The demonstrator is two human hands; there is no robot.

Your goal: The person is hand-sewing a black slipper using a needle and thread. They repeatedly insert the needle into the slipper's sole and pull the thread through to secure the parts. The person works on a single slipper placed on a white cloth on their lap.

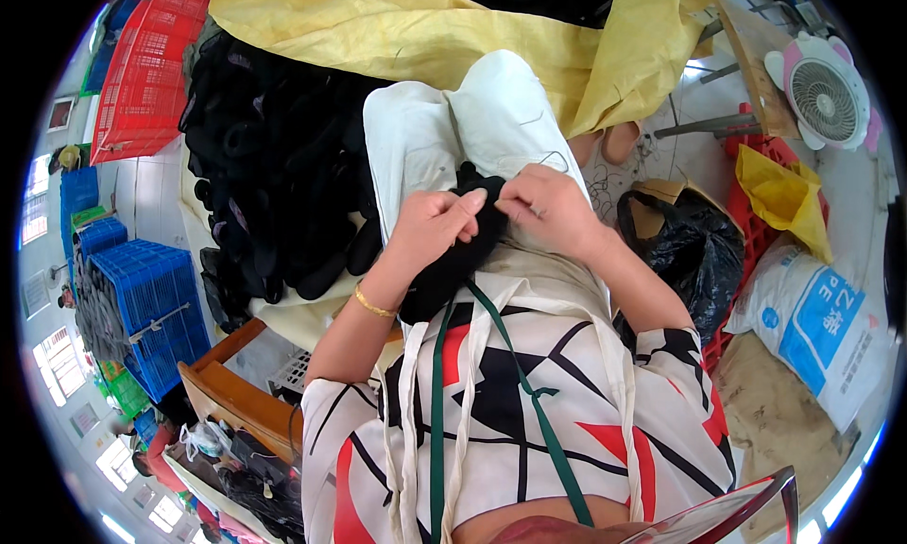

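Observation:
A black sock (463, 258) lies bunched across my lap, over the white cloth (505, 100) that covers my knees. My left hand (430, 227) is closed on its left side, with the thumb pointing towards my other hand. At the sock's upper right edge, my right hand (550, 210) is closed in a pinch. The two sets of fingertips are a short gap apart, with dark fabric between them. Any small thing inside the pinch is hidden. A large heap of black socks (274, 157) lies to the left of my knees.
Yellow sheeting (397, 36) spans the far side. A red crate (151, 72) and a blue crate (156, 308) stand left, near a wooden chair (236, 393). On the right are a black plastic bag (685, 261), a white sack (803, 317) and a fan (824, 98).

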